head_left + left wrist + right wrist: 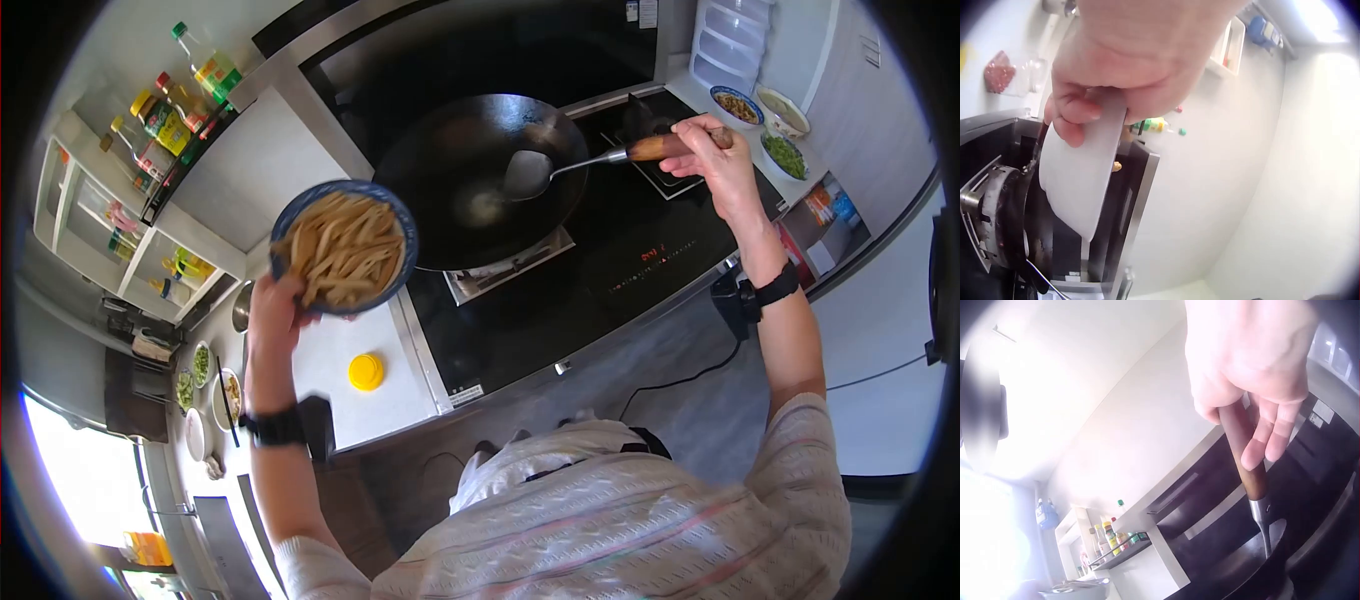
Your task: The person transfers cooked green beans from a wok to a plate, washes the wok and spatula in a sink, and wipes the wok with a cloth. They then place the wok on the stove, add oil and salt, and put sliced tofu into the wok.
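Note:
My left hand point(272, 318) grips the rim of a blue-patterned bowl point(411, 240) heaped with pale brown strips point(345, 245). The bowl is tilted and held beside the left edge of a dark wok point(430, 190). From the left wrist view, the bowl's white outside point(1079, 175) shows, with fingers curled against it. My right hand point(718, 165) holds a wok spatula point(527, 176) by its wooden handle point(1240, 447). Its metal blade is inside the wok, above a pale glossy patch point(484, 208) at the bottom.
The wok stands on a black cooktop point(640, 250) with lit red markings. A yellow lid point(366, 372) lies on the white counter point(350, 425). Bottles point(165, 122) line a rack at upper left. Bowls with chopped greens point(785, 157) and brown bits point(737, 104) stand at right.

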The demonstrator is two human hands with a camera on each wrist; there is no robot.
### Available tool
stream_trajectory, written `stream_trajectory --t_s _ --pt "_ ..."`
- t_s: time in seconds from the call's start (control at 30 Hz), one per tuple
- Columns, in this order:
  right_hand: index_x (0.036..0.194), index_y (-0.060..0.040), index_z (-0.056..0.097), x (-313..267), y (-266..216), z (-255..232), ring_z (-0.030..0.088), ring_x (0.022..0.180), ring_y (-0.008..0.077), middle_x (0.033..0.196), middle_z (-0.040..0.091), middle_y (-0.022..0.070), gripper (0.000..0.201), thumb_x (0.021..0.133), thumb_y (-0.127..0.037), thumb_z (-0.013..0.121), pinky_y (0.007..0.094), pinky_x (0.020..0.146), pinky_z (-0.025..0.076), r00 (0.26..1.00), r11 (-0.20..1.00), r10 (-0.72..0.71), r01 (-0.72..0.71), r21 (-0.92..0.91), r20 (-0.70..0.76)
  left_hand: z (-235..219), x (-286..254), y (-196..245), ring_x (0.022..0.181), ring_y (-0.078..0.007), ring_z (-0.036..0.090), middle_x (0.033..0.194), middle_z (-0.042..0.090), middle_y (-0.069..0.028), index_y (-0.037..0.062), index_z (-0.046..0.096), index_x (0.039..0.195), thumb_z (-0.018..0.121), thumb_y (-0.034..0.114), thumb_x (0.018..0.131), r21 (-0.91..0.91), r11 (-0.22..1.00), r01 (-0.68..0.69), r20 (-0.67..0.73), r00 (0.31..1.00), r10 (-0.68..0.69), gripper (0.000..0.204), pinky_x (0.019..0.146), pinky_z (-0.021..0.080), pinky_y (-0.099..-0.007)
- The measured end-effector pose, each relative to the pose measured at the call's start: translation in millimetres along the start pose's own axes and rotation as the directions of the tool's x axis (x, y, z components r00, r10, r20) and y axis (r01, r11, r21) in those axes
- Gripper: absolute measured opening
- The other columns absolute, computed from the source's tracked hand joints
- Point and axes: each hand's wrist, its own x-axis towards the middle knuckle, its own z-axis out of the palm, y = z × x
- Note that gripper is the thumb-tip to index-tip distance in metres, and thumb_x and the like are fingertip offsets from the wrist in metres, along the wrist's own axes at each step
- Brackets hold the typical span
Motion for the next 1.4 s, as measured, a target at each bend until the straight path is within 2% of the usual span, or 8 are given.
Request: stream_trajectory --t_s 0.1,0.2,0.53,0.73,0.83,0.93,1.13,1.4 --pt "0.089 -0.0006 0.058 -2.0 7.2 -1.0 0.064 0.061 0.0161 0.078 0.064 0.0104 0.02 0.085 -0.02 0.057 0.0224 0.055 0.049 1.0 0.999 0.003 -0.004 0.05 0.017 57.4 48.6 25.0 0.036 -0.0171 0.049 0.058 0.056 -0.0114 -0.0038 0.057 0.092 0.044 0.006 0.073 0.437 0.881 -0.18 0.101 0.983 0.151 0.025 0.032 0.038 -0.028" --pt "0.089 -0.0014 0.059 -3.8 10.0 -0.9 0.064 0.061 0.0155 0.076 0.064 0.0099 0.019 0.084 -0.019 0.057 0.0228 0.055 0.049 1.0 0.996 0.01 -0.012 0.083 0.029 120.8 95.3 26.1 0.091 -0.0339 0.061 0.095 0.063 -0.021 -0.0021 0.053 0.103 0.053 0.011 0.077 0.936 0.23 -0.268 0.191 0.932 0.307 0.03 0.079 0.049 -0.0405" --pt "0.087 -0.0006 0.06 -0.9 -2.6 3.0 0.063 0.06 0.0133 0.074 0.063 0.0073 0.017 0.084 -0.017 0.059 0.0212 0.055 0.048 0.998 0.999 -0.043 0.041 0.034 0.053 189.4 80.3 44.0 0.083 -0.0298 0.063 0.094 0.059 -0.0178 -0.0001 0.044 0.108 0.049 0.009 0.082 0.93 -0.153 -0.333 0.363 0.775 0.517 0.028 0.068 0.053 -0.0358" --pt "0.087 -0.0003 0.059 17.0 -20.4 19.6 0.062 0.059 0.012 0.074 0.063 0.0066 0.019 0.085 -0.019 0.059 0.0204 0.055 0.048 0.986 0.992 -0.114 0.12 -0.043 0.124 136.5 104.0 38.7 0.084 -0.0352 0.061 0.095 0.06 -0.0188 0.0002 0.047 0.106 0.055 0.007 0.075 0.93 0.19 -0.316 0.133 0.767 0.628 0.033 0.071 0.05 -0.0433" --pt "0.09 0.0005 0.059 26.6 -14.4 24.2 0.062 0.062 0.0121 0.075 0.063 0.0065 0.021 0.085 -0.02 0.059 0.0206 0.056 0.048 0.993 0.998 -0.064 0.062 0.026 0.101 119.5 88.8 43.6 0.061 -0.0287 0.063 0.078 0.062 -0.0198 -0.0041 0.057 0.089 0.05 0.003 0.072 0.572 0.782 -0.249 -0.04 0.943 0.33 0.02 0.048 0.051 -0.0359" --pt "0.091 0.0002 0.059 23.6 -6.5 26.8 0.062 0.065 0.0122 0.076 0.063 0.0061 0.019 0.084 -0.017 0.06 0.0207 0.058 0.048 0.951 0.971 -0.236 0.24 0.001 0.2 106.2 90.6 30.5 0.052 -0.024 0.06 0.076 0.062 -0.0168 -0.0067 0.058 0.092 0.046 0.002 0.072 0.38 0.911 -0.16 -0.078 0.976 0.204 0.025 0.038 0.047 -0.0316" --pt "0.083 -0.0091 0.06 -19.9 0.0 58.7 0.057 0.08 0.0245 0.1 0.056 0.0103 0.015 0.071 -0.008 0.068 0.0312 0.068 0.046 0.557 0.512 -0.595 0.818 -0.261 0.579 87.1 89.9 18.2 0.054 -0.0227 0.06 0.074 0.062 -0.0165 -0.0075 0.059 0.092 0.045 0.002 0.072 0.293 0.941 -0.167 -0.044 0.981 0.188 0.026 0.038 0.047 -0.0311" --pt "0.094 -0.0134 0.063 -53.0 2.2 67.3 0.051 0.103 0.0254 0.117 0.052 0.0088 0.034 0.062 -0.002 0.064 0.0355 0.08 0.041 0.432 0.382 -0.233 0.865 -0.326 0.871 68.0 86.3 16.2 0.055 -0.0217 0.06 0.074 0.061 -0.0169 -0.0078 0.057 0.093 0.046 0.003 0.072 0.336 0.9 -0.278 0.004 0.956 0.293 0.026 0.039 0.047 -0.0311"
